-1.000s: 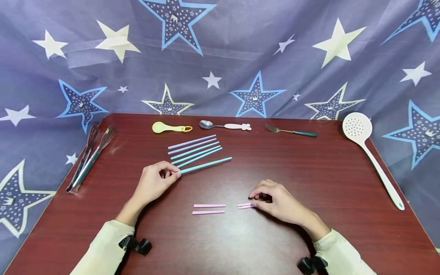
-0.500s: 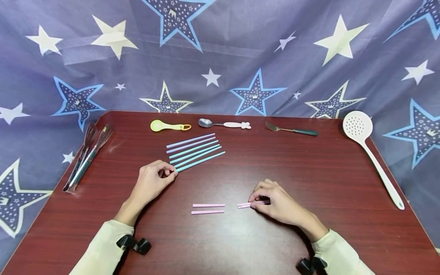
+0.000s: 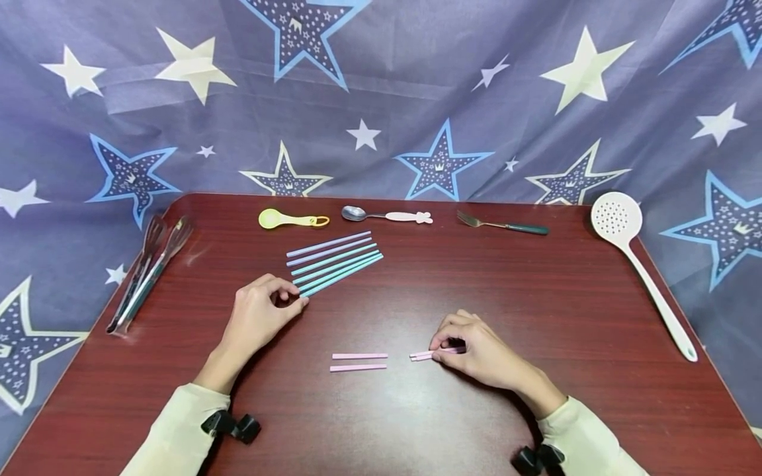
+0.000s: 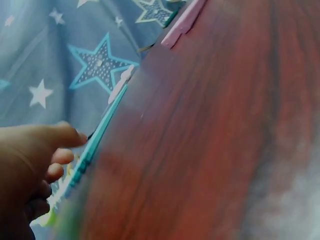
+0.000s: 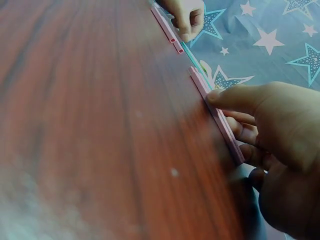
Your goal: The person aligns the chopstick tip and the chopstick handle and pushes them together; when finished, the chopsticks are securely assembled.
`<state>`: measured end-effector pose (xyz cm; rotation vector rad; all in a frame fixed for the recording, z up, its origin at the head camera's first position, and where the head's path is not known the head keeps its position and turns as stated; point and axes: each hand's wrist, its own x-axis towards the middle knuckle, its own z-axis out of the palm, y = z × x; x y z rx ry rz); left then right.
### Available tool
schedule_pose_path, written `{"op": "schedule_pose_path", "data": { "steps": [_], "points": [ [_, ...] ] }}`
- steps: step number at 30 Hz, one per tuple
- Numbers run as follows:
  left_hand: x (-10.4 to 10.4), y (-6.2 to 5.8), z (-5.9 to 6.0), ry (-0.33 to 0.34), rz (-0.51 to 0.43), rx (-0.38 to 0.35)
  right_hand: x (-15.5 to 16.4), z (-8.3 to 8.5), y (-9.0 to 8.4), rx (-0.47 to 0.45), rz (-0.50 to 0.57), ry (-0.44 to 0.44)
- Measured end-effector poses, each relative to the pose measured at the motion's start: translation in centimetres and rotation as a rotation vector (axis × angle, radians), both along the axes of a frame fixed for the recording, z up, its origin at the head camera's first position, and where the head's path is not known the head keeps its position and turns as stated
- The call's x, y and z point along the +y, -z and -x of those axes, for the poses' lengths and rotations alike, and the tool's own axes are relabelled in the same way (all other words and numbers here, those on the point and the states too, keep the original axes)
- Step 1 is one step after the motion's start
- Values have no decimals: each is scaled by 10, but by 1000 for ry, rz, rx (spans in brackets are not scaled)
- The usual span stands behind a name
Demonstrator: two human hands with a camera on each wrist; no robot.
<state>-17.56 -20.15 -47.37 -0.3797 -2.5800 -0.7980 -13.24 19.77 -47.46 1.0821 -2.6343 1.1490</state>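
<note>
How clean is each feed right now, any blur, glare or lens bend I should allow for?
Head view: sharp, wide-angle bend at the table edges, soft glare patch near the short pink sticks. Left wrist view: heavily blurred, only the left hand and teal straws readable. Right wrist view: the right hand and pink pair fairly clear, foreground wood smeared.

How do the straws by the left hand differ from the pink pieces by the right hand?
The long straws are purple and teal; the pink pieces are much shorter. The straws lie slanted, the pieces nearly level. The left hand touches the straw ends; the right hand pinches the pieces. Both lie on the table.
</note>
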Motion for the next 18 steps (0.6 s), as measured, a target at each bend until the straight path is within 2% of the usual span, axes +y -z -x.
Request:
{"op": "schedule_pose_path", "data": {
  "steps": [2, 3, 6, 9, 11, 14, 18],
  "points": [
    [7, -5, -4, 29, -24, -4, 0, 0, 0, -2, 2, 1],
    [12, -8, -6, 63, -37, -9, 1, 0, 0, -3, 2, 2],
    [27, -14, -14, 224, -68, -52, 1, 0, -1, 0, 4, 6],
    [43, -16, -23, 396, -84, -135, 0, 0, -1, 7, 7, 8],
    [51, -15, -27, 467, -85, -191, 0, 0, -1, 10, 7, 5],
    [58, -12, -32, 512, -76, -256, 0, 0, -1, 8, 7, 0],
    [62, -9, -35, 519, -50, -312, 0, 0, 0, 7, 4, -1]
  ]
}}
